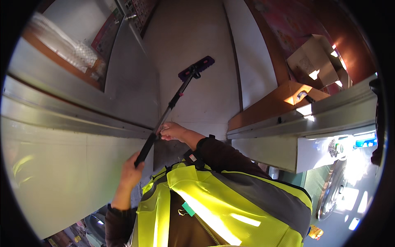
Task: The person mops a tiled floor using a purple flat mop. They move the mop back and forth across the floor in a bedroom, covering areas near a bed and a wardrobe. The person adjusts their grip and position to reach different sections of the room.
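A flat mop [175, 96] with a black and grey pole slants across the middle of the head view. Its purple-edged head [203, 64] rests on the pale floor ahead of me. Low on the pole, my left hand [131, 168] is wrapped round the black grip near its end. Farther up, my right hand [170, 131] closes round the pole just above that grip; some of its fingers are hidden. Both forearms wear dark brown sleeves.
An open metal door [131, 70] stands at the left, with plastic-wrapped goods [66, 45] behind glass. Doorway walls flank me on both sides. At the right, an open cardboard box [314, 61] sits by a brown wooden ledge [263, 105]. A round metal lid [331, 189] lies at the lower right.
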The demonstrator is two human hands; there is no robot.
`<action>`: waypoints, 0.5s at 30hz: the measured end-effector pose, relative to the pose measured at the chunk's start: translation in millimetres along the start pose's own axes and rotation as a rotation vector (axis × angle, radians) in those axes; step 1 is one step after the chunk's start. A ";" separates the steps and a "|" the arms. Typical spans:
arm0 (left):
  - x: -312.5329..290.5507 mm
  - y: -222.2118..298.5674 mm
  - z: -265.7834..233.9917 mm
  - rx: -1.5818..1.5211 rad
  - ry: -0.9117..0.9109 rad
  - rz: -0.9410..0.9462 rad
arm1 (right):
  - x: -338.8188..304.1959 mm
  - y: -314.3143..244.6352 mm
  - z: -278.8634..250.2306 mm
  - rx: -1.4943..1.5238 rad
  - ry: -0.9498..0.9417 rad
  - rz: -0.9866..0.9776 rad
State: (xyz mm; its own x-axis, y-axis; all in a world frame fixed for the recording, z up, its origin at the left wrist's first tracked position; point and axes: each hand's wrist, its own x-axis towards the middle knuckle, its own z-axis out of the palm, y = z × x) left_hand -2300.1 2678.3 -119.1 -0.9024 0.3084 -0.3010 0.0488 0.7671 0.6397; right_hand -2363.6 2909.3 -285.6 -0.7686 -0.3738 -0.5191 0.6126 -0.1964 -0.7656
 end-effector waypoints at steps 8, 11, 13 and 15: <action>287.0 104.0 72.5 0.279 -0.134 0.099 | -102.9 20.1 -145.2 0.241 0.447 0.037; 361.3 135.6 103.5 0.353 -0.237 0.157 | -165.2 57.3 -170.7 0.360 0.661 0.052; 386.0 158.7 129.4 0.525 -0.235 0.143 | -195.4 75.9 -174.9 0.449 0.773 0.087; 386.7 169.3 148.7 0.566 -0.274 0.144 | -220.0 91.0 -174.5 0.493 0.815 0.134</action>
State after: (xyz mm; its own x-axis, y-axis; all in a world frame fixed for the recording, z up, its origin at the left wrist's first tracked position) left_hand -2577.2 3011.1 -232.4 -0.7316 0.5053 -0.4576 0.4471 0.8624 0.2375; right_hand -2170.8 3131.9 -307.3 -0.4647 0.2871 -0.8376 0.5706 -0.6263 -0.5312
